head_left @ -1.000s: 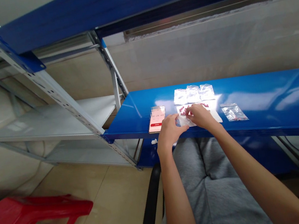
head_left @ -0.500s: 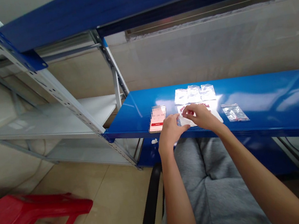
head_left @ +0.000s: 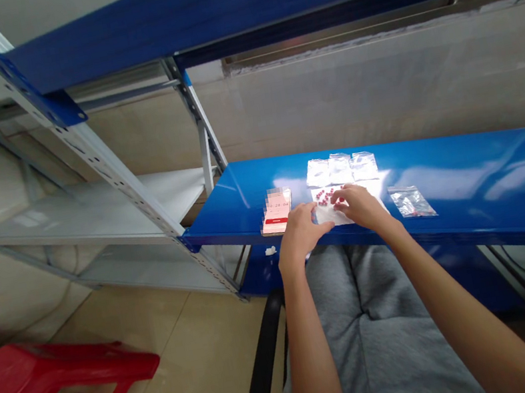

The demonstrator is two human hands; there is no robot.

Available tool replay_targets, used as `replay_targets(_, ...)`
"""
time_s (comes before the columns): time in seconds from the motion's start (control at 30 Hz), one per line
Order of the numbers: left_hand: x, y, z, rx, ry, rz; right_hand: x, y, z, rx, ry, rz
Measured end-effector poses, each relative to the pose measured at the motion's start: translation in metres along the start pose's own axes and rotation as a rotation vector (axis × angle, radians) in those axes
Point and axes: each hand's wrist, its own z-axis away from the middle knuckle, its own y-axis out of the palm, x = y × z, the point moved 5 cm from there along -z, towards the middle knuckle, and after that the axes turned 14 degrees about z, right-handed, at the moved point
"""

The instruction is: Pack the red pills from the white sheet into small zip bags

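Several small red beads [head_left: 325, 197] lie on a white sheet [head_left: 371, 188] near the shelf's front edge. Among them are the fingertips of my right hand [head_left: 361, 205], bent together in a pinch; whatever is between them is too small to make out. My left hand [head_left: 302, 230] rests at the sheet's left side, thumb and fingers apart, around a whitish, see-through patch [head_left: 325, 214] that may be a plastic bag. Behind the sheet, clear zip bags [head_left: 340, 169] lie side by side. Another clear bag [head_left: 412, 201] with something reddish inside lies to the right.
A phone [head_left: 277, 211] showing a timer lies left of my left hand on the blue shelf [head_left: 484, 184]. A blue beam [head_left: 258, 0] crosses above. Grey shelving [head_left: 106, 204] and a red stool [head_left: 60, 374] stand to the left.
My right fingers have shifted slightly right, uncovering more red beads on the sheet. My left hand stays nearly in place, and the view has tilted a little.
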Motion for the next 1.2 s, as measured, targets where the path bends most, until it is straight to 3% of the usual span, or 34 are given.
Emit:
replay_targets(0.3, 0.003, -0.001, 0.000, 0.003, -0.013, 0.006, 0.007, -0.001, 0.001, 0.006, -0.018, 0.044)
replay_targets(0.53, 0.000, 0.002, -0.001, 0.000, 0.024, -0.016, 0.012, -0.019, 0.003, -0.128, -0.067, -0.436)
replay_targets(0.77, 0.003, 0.006, -0.003, 0.022, 0.020, 0.002, 0.024, -0.021, 0.008, -0.031, -0.149, -0.579)
replay_targets(0.87, 0.005, 0.005, -0.004, 0.010, 0.016, 0.014, 0.012, -0.020, 0.006, -0.059, -0.114, -0.522)
replay_targets(1.0, 0.007, 0.005, -0.004, 0.009, 0.014, 0.014, -0.009, -0.012, 0.000, -0.081, 0.002, -0.247)
replay_targets(1.2, 0.006, 0.004, -0.002, 0.007, 0.021, 0.010, -0.011, 0.006, -0.002, -0.010, -0.033, -0.055)
